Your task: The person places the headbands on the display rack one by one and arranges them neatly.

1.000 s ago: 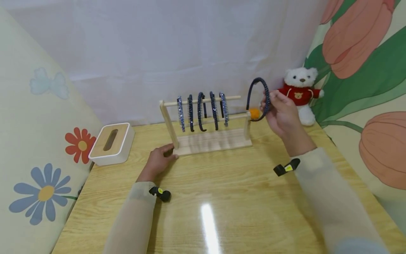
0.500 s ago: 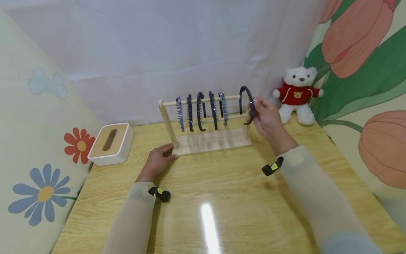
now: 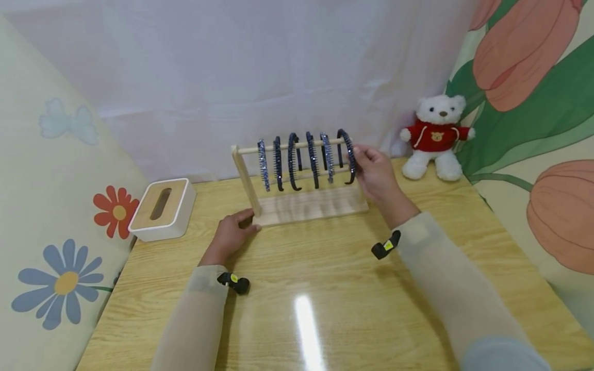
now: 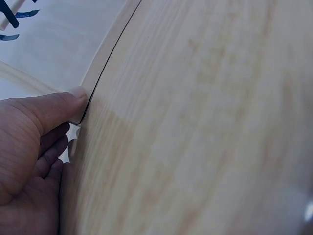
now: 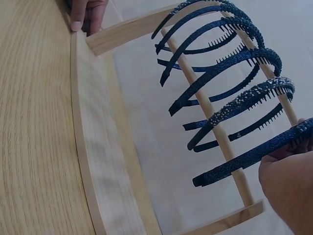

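A wooden headband rack (image 3: 311, 207) stands at the back of the table, with several dark, glittery toothed headbands (image 3: 292, 161) hanging along its top rod. My right hand (image 3: 379, 174) pinches another dark blue headband (image 3: 351, 161), which now hangs over the rod near its right end. In the right wrist view this headband (image 5: 244, 155) crosses both rods, and its far end is partly covered by my fingers. My left hand (image 3: 230, 234) holds the left end of the rack's base. The left wrist view shows the thumb (image 4: 61, 107) on the base's corner and the fingers curled beside it.
A white tissue box (image 3: 163, 210) with a wooden lid stands to the left of the rack. At the back right sits a white teddy bear (image 3: 435, 138) in a red hoodie. A pale curtain (image 3: 209, 67) hangs behind the table (image 3: 297, 273).
My right hand has moved left with its headband, from beside the rack onto the right end of the top rod. The left hand has stayed at the base.
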Action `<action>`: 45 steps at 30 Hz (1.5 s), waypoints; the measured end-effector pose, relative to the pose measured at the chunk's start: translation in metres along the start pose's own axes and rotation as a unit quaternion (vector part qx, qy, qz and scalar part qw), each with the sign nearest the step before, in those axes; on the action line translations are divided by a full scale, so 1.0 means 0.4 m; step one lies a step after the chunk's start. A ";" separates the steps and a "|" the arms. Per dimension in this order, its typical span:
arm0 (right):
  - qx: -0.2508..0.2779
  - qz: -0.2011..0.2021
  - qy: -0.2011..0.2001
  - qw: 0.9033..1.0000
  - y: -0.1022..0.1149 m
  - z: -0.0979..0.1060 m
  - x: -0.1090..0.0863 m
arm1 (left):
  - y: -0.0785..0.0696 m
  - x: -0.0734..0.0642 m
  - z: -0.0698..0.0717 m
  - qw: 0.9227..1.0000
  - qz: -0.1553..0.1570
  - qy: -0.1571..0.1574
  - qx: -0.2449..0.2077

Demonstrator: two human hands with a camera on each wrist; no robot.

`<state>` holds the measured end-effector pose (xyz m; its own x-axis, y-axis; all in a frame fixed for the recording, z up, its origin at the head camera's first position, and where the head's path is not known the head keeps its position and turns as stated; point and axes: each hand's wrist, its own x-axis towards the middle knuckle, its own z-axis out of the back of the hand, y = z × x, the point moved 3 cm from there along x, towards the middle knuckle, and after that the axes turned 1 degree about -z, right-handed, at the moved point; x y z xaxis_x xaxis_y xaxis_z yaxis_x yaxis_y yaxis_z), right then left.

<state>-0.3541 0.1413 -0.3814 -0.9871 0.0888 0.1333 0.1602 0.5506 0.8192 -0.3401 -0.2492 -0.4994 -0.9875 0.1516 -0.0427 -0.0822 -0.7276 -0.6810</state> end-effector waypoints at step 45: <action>-0.021 -0.045 0.018 0.999 -0.026 0.006 -0.017 | -0.001 -0.003 0.003 1.000 -0.007 -0.002 0.001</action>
<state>-0.3489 0.1369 -0.3920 -0.9970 0.0099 0.0774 0.0712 0.5191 0.8518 -0.3389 -0.2498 -0.4981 -0.9869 0.1587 -0.0305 -0.0959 -0.7269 -0.6800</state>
